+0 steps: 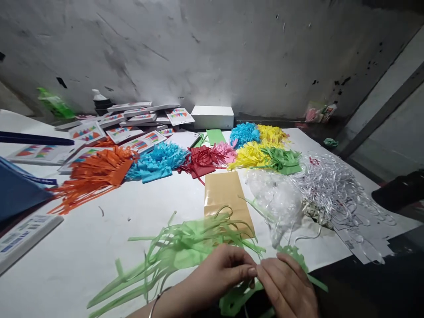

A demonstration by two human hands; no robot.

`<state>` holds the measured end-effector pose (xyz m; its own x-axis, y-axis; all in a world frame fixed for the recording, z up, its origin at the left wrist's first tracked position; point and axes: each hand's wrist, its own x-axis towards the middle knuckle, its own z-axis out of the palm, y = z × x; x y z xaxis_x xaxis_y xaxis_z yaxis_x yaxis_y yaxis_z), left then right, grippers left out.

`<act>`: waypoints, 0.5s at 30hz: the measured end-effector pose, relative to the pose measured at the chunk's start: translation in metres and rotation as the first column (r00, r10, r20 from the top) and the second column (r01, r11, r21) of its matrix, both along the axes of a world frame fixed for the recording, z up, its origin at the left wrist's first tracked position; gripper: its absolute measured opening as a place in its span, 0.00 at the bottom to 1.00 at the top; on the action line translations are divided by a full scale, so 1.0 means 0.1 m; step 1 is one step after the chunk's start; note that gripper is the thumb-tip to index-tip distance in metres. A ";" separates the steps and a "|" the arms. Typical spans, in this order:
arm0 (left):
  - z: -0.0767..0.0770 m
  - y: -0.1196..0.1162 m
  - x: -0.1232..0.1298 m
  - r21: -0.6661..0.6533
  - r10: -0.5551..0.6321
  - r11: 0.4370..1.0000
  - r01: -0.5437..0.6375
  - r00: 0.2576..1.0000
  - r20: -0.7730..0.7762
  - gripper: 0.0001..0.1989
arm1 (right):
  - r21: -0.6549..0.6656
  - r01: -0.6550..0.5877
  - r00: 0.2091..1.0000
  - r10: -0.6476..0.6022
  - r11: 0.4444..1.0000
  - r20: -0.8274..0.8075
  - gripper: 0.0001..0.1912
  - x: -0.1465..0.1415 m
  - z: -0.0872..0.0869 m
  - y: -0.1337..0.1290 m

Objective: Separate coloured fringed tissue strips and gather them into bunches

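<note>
At the near edge of the table, my left hand (228, 267) is closed in a pinch, its fingertips meeting those of my right hand (286, 287). Between and below them hangs a green fringed tissue paper (236, 300), and part of it sticks out past the right hand. The fingers of my right hand are bent together over this paper, hiding the exact grip. Just beyond my left hand, more light green fringed tissue paper (188, 245) lies in a loose heap. It partly covers a tan paper sheet (225, 190).
Fringed paper bundles in orange (99, 170), blue (159, 161), red (202, 159) and yellow (251, 154) line the middle. Behind are printed packs (145, 117) and a white box (212, 117). Clear plastic (276, 198) and white strings (334, 190) lie at right.
</note>
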<state>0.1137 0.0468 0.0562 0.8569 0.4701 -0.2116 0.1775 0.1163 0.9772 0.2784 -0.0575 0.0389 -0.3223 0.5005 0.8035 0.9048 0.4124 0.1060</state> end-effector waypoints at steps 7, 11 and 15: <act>-0.08 -0.10 0.10 -0.308 0.054 0.951 -0.032 0.996 0.065 0.22 | -0.024 0.092 0.875 -0.092 0.995 -0.475 0.09 -0.07 -0.26 -0.17; -0.12 -0.22 0.21 -0.109 0.100 0.990 -0.090 0.991 0.091 0.23 | -0.105 0.064 0.761 -0.117 0.992 -0.638 0.08 -0.09 -0.35 -0.20; -0.22 -0.25 0.31 0.100 0.167 0.978 -0.183 0.975 0.148 0.24 | -0.074 0.099 0.673 -0.121 0.992 -0.730 0.08 -0.13 -0.48 -0.20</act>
